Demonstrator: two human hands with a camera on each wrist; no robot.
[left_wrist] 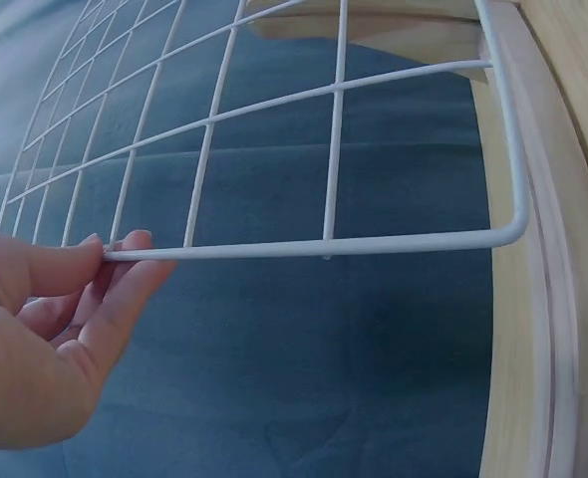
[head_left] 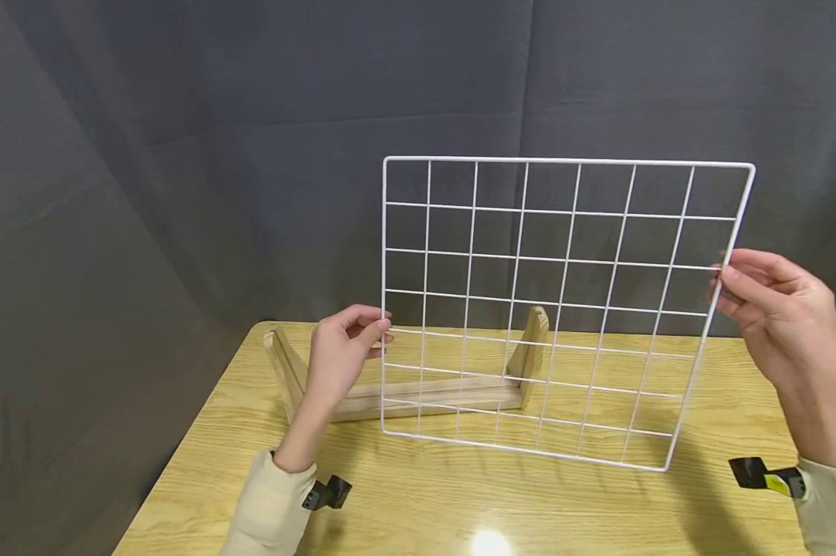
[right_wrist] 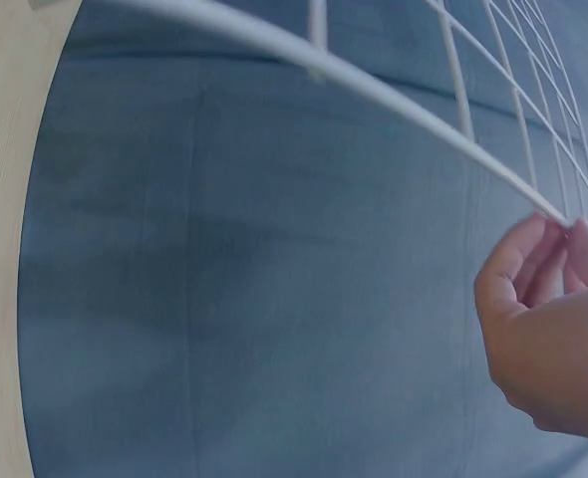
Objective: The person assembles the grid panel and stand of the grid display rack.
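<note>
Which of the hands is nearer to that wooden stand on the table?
Left. The left hand hovers just in front of the wooden stand; the right hand is off to its right.

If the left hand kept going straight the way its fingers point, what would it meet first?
The left hand points rightward and already pinches the left edge of the white wire grid. Beyond that edge, its line runs along the panel's wires; the wooden stand sits lower, probably out of its line.

I see a light wood-grain worktop (head_left: 459,502) w/ a wooden stand (head_left: 404,394) on it, uprights at both ends; dark grey fabric backdrop (head_left: 181,154) hangs behind.
</note>
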